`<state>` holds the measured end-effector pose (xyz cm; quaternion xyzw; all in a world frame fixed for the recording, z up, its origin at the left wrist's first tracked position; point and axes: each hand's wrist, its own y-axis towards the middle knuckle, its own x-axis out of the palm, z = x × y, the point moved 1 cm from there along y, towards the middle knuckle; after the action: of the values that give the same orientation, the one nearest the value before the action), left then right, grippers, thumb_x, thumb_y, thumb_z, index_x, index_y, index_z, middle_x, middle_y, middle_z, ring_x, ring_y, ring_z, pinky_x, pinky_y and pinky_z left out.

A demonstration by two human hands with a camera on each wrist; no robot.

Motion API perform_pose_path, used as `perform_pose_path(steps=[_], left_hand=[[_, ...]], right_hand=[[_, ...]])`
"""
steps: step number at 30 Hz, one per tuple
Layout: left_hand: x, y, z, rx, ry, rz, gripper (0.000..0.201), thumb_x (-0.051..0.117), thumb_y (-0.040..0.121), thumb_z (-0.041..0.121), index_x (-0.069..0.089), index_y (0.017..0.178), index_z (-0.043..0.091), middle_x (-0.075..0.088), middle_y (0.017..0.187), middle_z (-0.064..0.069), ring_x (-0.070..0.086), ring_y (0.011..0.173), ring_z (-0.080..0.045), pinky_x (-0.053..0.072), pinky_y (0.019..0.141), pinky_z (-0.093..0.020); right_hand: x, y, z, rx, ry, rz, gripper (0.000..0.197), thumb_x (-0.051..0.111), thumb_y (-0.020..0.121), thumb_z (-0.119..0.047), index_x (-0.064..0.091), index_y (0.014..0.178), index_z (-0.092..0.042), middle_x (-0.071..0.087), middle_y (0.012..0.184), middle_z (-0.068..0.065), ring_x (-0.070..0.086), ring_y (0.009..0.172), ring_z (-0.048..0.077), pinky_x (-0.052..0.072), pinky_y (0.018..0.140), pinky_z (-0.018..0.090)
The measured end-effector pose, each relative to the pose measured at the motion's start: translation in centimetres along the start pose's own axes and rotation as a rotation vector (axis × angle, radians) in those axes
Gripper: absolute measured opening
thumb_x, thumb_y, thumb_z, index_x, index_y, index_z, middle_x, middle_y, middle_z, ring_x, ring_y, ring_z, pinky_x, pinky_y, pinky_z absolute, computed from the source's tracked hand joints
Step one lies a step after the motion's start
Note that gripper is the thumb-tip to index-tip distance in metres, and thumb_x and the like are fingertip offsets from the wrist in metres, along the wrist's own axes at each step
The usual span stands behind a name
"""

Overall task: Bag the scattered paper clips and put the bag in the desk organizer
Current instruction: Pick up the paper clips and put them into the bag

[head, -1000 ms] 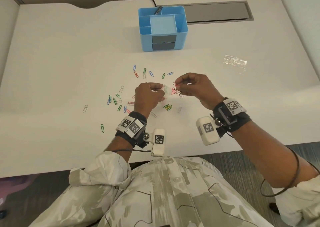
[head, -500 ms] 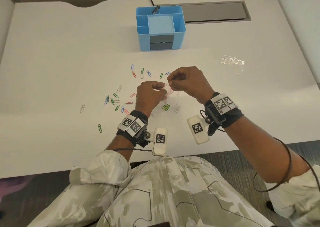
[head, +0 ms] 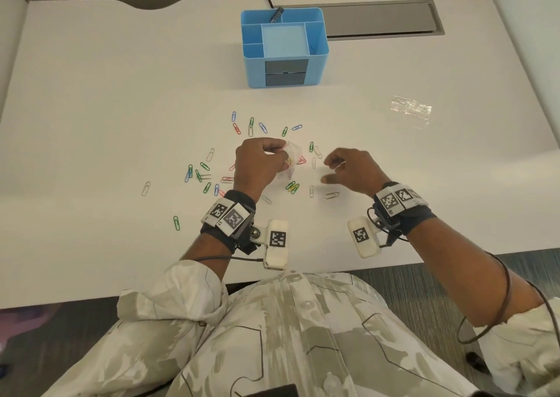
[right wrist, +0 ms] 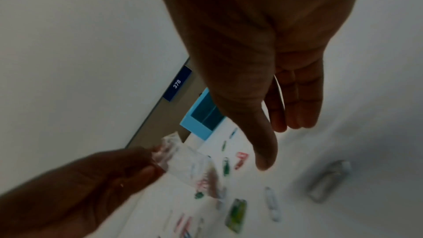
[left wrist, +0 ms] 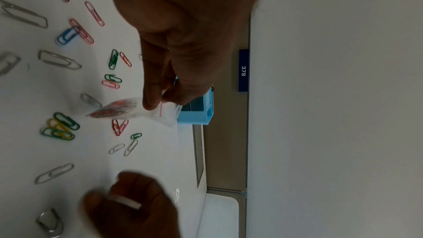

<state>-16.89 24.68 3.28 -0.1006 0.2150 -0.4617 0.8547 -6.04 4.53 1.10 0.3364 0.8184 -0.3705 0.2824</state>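
Pinching the clear bag (head: 291,157) at its mouth, my left hand (head: 260,166) hovers above the desk (head: 121,99); my right hand (head: 353,170) hangs beside it, fingers loosely curled, empty.

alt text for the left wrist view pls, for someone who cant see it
A left hand pinches the top of a small clear plastic zip bag holding a few red and silver paper clips above a white desk strewn with coloured paper clips. The right hand hovers nearby, blurred; a blue plastic desk organizer stands behind.
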Motion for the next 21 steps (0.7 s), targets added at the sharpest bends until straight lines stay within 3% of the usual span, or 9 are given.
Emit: perform_pose_path(steps=[4, 8, 12, 17, 21], left_hand=[[-0.6, 0.1, 0.0, 0.004, 0.011, 0.013, 0.023, 0.076, 0.088, 0.003, 0.082, 0.108, 0.013, 0.078, 0.095, 0.007, 0.082, 0.078, -0.019, 0.067, 0.086, -0.039], [-1.0, 0.2, 0.0, 0.001, 0.025, 0.019, 0.024, 0.075, 0.088, 0.003, 0.082, 0.109, 0.014, 0.077, 0.096, 0.008, 0.082, 0.077, -0.018, 0.067, 0.086, -0.038], [-1.1, 0.0, 0.0, -0.005, 0.02, 0.016, 0.023, 0.076, 0.088, 0.002, 0.082, 0.107, 0.014, 0.077, 0.095, 0.008, 0.082, 0.077, -0.018, 0.067, 0.086, -0.039], [-1.0, -0.3, -0.2, -0.012, 0.014, 0.012, 0.023, 0.076, 0.087, 0.003, 0.082, 0.106, 0.014, 0.078, 0.095, 0.005, 0.082, 0.077, -0.021, 0.066, 0.087, -0.039], [-1.0, -0.7, -0.3, -0.011, 0.019, 0.006, 0.023, 0.074, 0.088, 0.002, 0.082, 0.106, 0.015, 0.077, 0.094, 0.006, 0.082, 0.076, -0.02, 0.067, 0.086, -0.039]], right_hand=[[1.8, -1.9, 3.0, 0.006, -0.115, -0.086, 0.05, 0.093, 0.066, -0.031, 0.066, 0.106, -0.016, 0.061, 0.101, 0.001, 0.06, 0.09, 0.02, 0.051, 0.084, 0.031], [4.0, -3.1, 3.4, -0.08, -0.05, 0.007, 0.027, 0.087, 0.073, -0.016, 0.069, 0.093, -0.014, 0.063, 0.092, 0.001, 0.061, 0.082, 0.018, 0.055, 0.083, 0.038], [4.7, -3.2, 3.2, -0.083, -0.008, 0.011, 0.012, 0.078, 0.08, -0.008, 0.071, 0.088, -0.013, 0.07, 0.084, 0.0, 0.064, 0.079, 0.016, 0.056, 0.081, 0.035], [4.9, -3.4, 3.4, -0.076, -0.042, -0.002, 0.022, 0.073, 0.086, -0.012, 0.059, 0.102, -0.016, 0.07, 0.078, -0.005, 0.061, 0.069, 0.014, 0.048, 0.071, 0.026], [5.2, -3.7, 2.9, -0.105, -0.133, 0.012, 0.017, 0.055, 0.088, -0.009, 0.066, 0.1, -0.014, 0.064, 0.089, -0.001, 0.059, 0.08, 0.021, 0.048, 0.076, 0.031]])
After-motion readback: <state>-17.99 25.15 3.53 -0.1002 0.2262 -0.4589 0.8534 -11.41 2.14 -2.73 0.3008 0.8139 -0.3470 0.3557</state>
